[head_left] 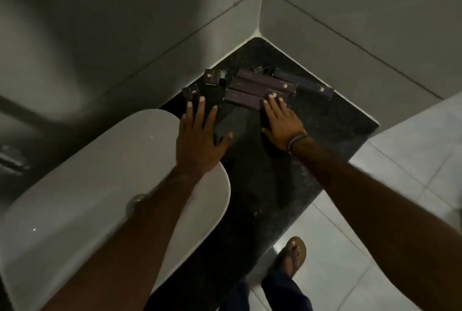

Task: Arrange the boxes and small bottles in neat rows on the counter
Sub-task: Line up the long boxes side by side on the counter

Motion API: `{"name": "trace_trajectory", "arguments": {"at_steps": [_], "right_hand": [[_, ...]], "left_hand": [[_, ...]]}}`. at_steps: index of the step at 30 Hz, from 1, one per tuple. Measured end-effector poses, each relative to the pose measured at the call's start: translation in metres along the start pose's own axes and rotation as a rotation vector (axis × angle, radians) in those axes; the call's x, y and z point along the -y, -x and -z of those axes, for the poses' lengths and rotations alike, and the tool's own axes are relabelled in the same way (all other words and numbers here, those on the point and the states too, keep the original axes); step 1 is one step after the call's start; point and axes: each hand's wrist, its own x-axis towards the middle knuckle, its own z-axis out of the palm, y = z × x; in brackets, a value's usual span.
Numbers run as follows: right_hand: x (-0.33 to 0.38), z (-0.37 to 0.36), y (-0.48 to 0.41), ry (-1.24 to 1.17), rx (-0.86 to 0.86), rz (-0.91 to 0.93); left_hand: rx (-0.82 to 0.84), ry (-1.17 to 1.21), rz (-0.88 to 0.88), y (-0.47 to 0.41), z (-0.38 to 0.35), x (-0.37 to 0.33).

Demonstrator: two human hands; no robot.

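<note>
1. Granite, dark and speckled, forms the counter (325,120) that runs into a tiled corner, with a white basin (100,185) to its left.
2. Both arms reach forward over it. The left hand (200,140) lies flat, fingers spread, half over the basin rim; it grips nothing.
3. The right hand (283,123) is also flat and unclenched, its fingertips (272,98) touching the near end of the nearest long box (245,99).
4. Three long purple boxes (262,87) lie side by side just beyond the right hand, long axes running left to right and tilted slightly; a fourth long box (303,83) sits behind them, offset to the right, nearer the wall.
5. Two small boxes (212,77) stand near the left wall, the nearer one just beyond the left fingertips.
6. Small dark bottles (226,77) appear between the boxes, too dim to count.
7. Judged from this, the right hand is nearer the long boxes and looks set to square their ends; the left is nearer the small boxes.
</note>
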Motion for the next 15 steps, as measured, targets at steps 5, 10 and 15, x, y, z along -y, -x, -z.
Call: {"name": "trace_trajectory", "arguments": {"at_steps": [5,10,15], "right_hand": [[0.015,-0.025,0.015,-0.031,-0.01,-0.084],[0.029,-0.05,0.117,-0.116,-0.141,-0.089],[0.042,-0.084,0.2,-0.48,-0.209,-0.223]], "left_hand": [[-0.021,-0.025,-0.002,-0.001,-0.005,0.001],[-0.075,0.009,-0.024,0.002,-0.007,0.003],[-0.091,0.027,-0.007,0.003,-0.008,0.002]]}}
